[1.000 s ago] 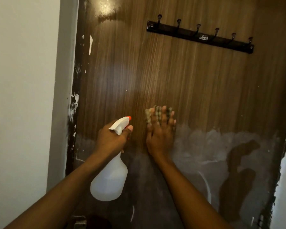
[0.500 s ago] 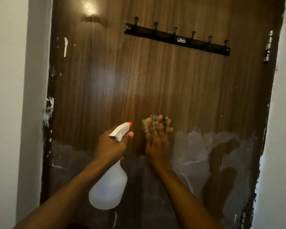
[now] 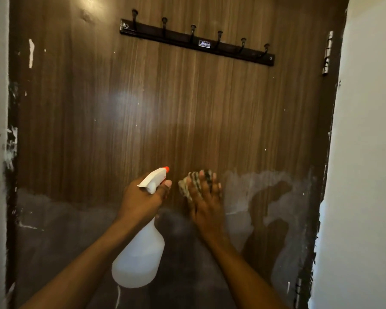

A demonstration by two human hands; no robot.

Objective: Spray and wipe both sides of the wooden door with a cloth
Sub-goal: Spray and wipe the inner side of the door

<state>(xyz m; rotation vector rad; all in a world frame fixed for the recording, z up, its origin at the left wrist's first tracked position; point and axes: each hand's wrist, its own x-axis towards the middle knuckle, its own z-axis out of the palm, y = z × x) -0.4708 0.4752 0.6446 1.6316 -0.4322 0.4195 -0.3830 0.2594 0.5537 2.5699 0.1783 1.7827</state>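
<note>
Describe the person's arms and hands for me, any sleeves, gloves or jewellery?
Both arms are bare: no sleeve shows on the left forearm or the right forearm. The left hand and right hand wear no gloves, and no ring, watch or bracelet is visible.

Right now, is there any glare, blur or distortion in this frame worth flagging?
Head view: soft glare patches on the wooden door, mid-left and top; right hand and cloth slightly motion-blurred; coat rack and door edges lean, likely wide-angle distortion; lower door dim.
</note>
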